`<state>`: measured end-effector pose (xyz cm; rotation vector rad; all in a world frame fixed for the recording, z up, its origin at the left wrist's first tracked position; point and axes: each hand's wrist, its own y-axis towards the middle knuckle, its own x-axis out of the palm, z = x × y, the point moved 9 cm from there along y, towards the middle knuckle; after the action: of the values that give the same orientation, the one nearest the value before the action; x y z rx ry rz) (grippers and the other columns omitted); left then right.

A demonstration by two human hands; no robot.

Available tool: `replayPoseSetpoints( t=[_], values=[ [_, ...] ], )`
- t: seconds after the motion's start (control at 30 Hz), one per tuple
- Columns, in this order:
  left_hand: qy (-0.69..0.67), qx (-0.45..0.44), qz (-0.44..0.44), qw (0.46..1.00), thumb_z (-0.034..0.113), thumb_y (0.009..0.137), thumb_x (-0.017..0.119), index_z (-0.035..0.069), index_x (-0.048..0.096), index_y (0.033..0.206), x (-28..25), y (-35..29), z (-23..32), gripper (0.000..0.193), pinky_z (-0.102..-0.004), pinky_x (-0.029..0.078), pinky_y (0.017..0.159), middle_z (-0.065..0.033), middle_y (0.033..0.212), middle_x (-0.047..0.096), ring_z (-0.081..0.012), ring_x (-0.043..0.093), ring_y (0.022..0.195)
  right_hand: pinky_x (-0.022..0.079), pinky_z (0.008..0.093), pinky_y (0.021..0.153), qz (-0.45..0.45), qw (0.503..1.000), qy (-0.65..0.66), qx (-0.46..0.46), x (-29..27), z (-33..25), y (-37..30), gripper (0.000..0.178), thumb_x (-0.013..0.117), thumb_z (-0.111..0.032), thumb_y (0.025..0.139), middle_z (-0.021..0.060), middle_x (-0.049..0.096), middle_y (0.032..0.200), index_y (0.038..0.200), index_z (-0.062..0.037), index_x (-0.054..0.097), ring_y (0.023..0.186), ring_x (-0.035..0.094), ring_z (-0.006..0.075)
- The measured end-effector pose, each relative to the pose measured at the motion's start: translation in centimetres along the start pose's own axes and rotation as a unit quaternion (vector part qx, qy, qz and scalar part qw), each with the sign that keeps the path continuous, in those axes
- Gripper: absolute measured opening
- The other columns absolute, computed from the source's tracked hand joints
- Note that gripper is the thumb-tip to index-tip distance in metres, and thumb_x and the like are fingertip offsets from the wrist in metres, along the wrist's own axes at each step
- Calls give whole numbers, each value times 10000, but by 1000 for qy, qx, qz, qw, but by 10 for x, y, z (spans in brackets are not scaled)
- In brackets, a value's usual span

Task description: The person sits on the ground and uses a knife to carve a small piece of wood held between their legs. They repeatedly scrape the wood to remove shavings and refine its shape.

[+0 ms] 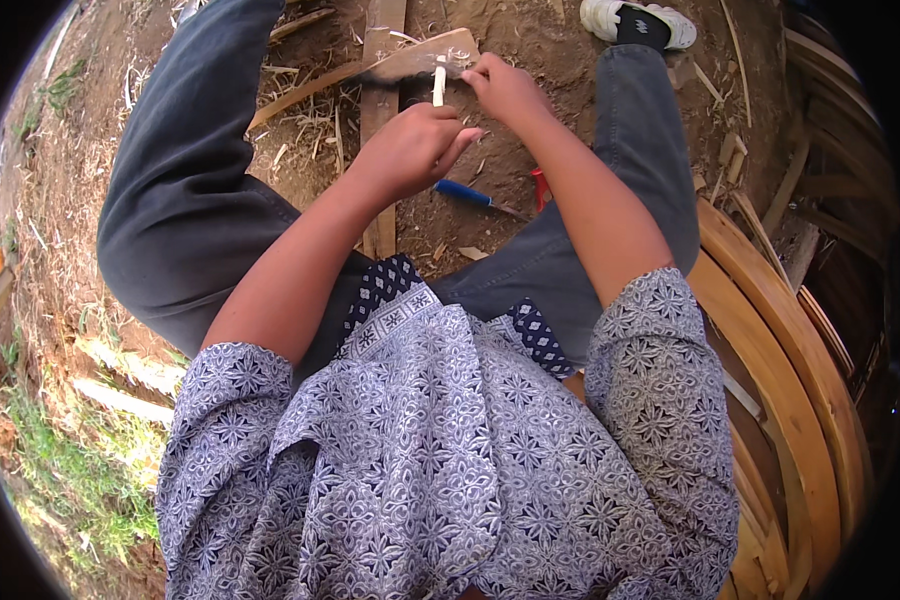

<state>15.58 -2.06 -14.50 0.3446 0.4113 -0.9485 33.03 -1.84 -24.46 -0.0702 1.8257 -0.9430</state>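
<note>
The person sat low over bare dirt ground (530, 40) with knees apart. The left hand (410, 150) was clenched around a thin pale wooden stick (438, 85), which stood nearly upright out of the top of the fist. The right hand (505, 88) was closed on the handle end of a broad flat blade (415, 62), and the blade lay across the top of the stick, touching it. Under both hands a narrow wooden plank (378, 120) lay on the ground between the legs.

In my judgement the main danger was a slip of the blade. The left fingers were just below the cutting edge, so if the stick split suddenly or the edge jumped off the wood, it could run down into the fist. The thin stick could also break under too much pressure. The leg (650, 130) on the right was near the blade too.

A blue-handled tool (467, 192) lay on the ground just below the left hand, and a small red object (540, 190) was beside the right forearm. Curved wooden strips (790, 380) were stacked at the right side. A white shoe (635, 20) showed at the top.

No packages, labels or signs were visible anywhere in the view.
</note>
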Motion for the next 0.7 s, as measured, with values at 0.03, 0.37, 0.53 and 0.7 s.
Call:
replayPoseSetpoints(
  t=[0.03, 0.37, 0.53, 0.7],
  values=[
    [5, 4, 2, 1000, 211, 1065, 575, -33, 615, 829, 0, 0, 2, 341, -500, 493, 747, -178, 797, 587, -399, 603, 803, 530, 493, 953, -3, 1000, -3, 22, 1, 6, 4, 398, 582, -535, 1013, 106, 749, 1177, 1234, -217, 676, 1143, 701, 326],
    [-11, -9, 23, 1000, 284, 1058, 586, -32, 645, 757, -5, 3, 6, 440, -500, 521, 760, -180, 785, 624, -410, 630, 786, 537, 426, 874, -17, 996, 79, -37, 0, 30, 13, 549, 662, -617, 947, 134, 746, 1040, 1118, -97, 711, 974, 709, 279],
    [-14, -9, 13, 1000, 288, 1062, 578, -35, 642, 758, -3, 3, 2, 448, -494, 513, 745, -182, 765, 620, -410, 626, 762, 530, 391, 775, -21, 987, 111, -116, -2, 8, -11, 564, 704, -622, 931, 134, 714, 913, 1014, -63, 713, 809, 665, 250],
    [1, -6, 7, 1000, 286, 1061, 576, -33, 642, 754, -2, 4, 2, 447, -492, 509, 741, -180, 754, 622, -411, 625, 750, 530, 390, 785, -21, 989, 85, -122, -8, -6, -9, 561, 712, -622, 927, 124, 724, 924, 999, -66, 715, 835, 685, 247]
  ],
)
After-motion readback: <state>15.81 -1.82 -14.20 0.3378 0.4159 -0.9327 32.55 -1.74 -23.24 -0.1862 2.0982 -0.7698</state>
